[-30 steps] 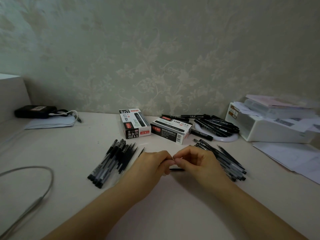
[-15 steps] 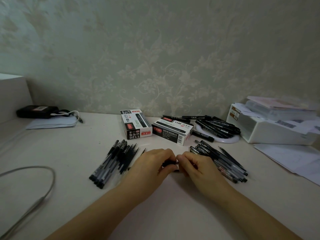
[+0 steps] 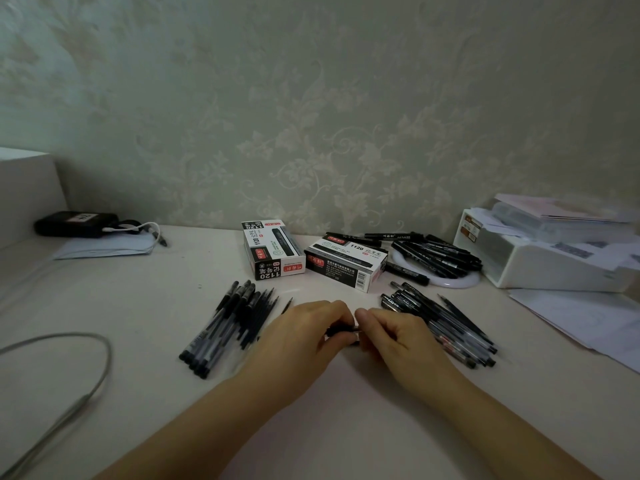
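A small black pen (image 3: 341,330) sits in the middle of the table (image 3: 145,306), right between the two hands. The left hand (image 3: 304,337) has its fingers curled round one end of the pen, and the right hand (image 3: 391,336) pinches the other end with bent fingers. From the hands, the left pile (image 3: 228,327) of pens lies at nine o'clock, the right pile (image 3: 446,323) at three o'clock, and two boxes (image 3: 273,249) at twelve o'clock.
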`<state>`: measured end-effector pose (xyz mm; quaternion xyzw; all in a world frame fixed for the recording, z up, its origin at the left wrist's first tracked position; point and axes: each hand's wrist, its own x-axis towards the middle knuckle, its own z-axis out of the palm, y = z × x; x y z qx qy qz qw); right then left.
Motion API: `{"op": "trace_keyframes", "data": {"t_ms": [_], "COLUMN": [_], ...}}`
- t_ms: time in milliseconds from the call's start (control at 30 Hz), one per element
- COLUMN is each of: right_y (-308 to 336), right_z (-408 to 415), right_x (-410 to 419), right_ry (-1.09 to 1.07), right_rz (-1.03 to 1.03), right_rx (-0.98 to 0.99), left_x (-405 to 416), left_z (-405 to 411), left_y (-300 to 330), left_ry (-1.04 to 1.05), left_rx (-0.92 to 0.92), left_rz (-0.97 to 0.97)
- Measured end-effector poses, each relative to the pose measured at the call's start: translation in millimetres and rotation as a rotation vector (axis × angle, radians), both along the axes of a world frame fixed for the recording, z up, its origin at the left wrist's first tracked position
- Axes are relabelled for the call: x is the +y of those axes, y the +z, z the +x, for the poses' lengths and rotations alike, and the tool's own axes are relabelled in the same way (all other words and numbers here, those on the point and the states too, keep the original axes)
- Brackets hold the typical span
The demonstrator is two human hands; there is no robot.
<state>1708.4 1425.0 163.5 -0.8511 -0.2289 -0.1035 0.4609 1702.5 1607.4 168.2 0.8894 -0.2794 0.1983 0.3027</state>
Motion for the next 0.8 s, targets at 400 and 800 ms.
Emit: {"op": "trace_keyframes", "data": {"t_ms": [400, 800], "right_y": [-2.9, 0.2], "right_z": [1.8, -0.2], "right_x": [-1.0, -1.6], "right_ry": [0.026, 0.037], "right_rz": [-0.028, -0.019], "right_rx": [0.011, 0.004], "left_x": [0.1, -0.7], "left_z": [-0.2, -0.5], "left_y": [-0.6, 1.1], "left_ry": [-0.014, -0.020], "left_rx": [0.015, -0.003], "left_rz": [-0.002, -0.029]}}
